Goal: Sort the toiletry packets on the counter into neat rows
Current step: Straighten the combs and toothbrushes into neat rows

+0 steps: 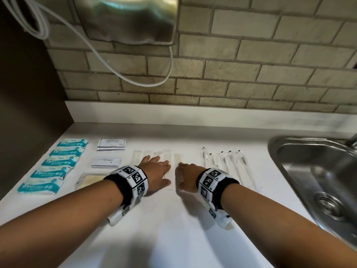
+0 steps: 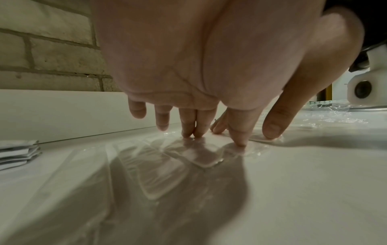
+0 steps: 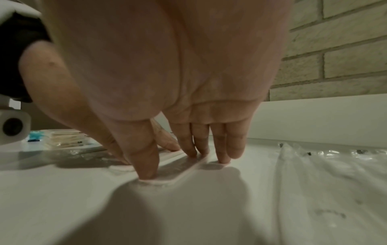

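Several long clear packets (image 1: 147, 154) lie side by side mid-counter. My left hand (image 1: 157, 168) lies flat on them, its straight fingers (image 2: 196, 126) pressing the clear film (image 2: 159, 165). Just to its right, my right hand (image 1: 186, 174) presses one more clear packet (image 1: 178, 158) with straight fingers (image 3: 144, 165); the packet (image 3: 182, 167) lies under the fingertips. Teal wipe packets (image 1: 58, 167) form a column at the far left. Shampoo sachets (image 1: 111, 145) and toothpaste sachets (image 1: 106, 163) are stacked beside them. Toothbrush packets (image 1: 229, 163) lie in a row on the right.
A clear packet with beige contents (image 1: 90, 180) lies left of my left wrist. A steel sink (image 1: 274, 151) is set into the counter at the right. Behind is a brick wall with a metal box (image 1: 127, 18) and a hanging white cable (image 1: 146, 82).
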A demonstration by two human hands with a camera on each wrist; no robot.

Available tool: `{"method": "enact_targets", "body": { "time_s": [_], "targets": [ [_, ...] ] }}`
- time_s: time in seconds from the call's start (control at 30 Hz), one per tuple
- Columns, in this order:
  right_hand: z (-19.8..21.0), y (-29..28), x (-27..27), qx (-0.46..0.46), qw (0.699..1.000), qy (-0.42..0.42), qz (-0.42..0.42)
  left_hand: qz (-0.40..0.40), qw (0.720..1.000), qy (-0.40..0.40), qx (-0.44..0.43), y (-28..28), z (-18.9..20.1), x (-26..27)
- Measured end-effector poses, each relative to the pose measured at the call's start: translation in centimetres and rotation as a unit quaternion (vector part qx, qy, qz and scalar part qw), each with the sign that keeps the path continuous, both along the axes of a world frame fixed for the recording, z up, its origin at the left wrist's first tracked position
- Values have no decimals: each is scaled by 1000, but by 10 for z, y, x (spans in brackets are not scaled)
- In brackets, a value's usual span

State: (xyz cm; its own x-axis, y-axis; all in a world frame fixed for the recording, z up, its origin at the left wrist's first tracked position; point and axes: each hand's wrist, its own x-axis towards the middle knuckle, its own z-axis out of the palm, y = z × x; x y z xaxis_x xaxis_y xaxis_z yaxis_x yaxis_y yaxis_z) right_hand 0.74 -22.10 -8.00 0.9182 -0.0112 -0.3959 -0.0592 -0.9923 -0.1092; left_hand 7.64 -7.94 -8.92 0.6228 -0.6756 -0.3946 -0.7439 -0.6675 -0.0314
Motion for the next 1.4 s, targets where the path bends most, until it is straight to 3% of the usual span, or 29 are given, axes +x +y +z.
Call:
{"method": "enact_targets", "body": {
  "time_s": [0.17,0.27,0.43,0.53,0.7,1.4],
  "targets": [
    [4,-2,-3,27,1000,-7,-9,0,1000,3,-10,-2,1,4],
    [13,-15,-11,41,998,-38,-36,13,997,1,-82,-10,9,3],
    [31,-60,-36,-44,995,-56,-68,-20,984,-5,-179,-53,30,-17],
    [29,-86,-53,-74,995,-29,-64,-52,986,-13,-161,-82,22,-33],
    [9,-106,-72,-72,997,2,-20,-81,996,-25,-35,-109,5,-51],
    [-3,-86,-47,-67,996,-34,43,-22,999,-24,-16,-65,6,-41]
  ]
}}
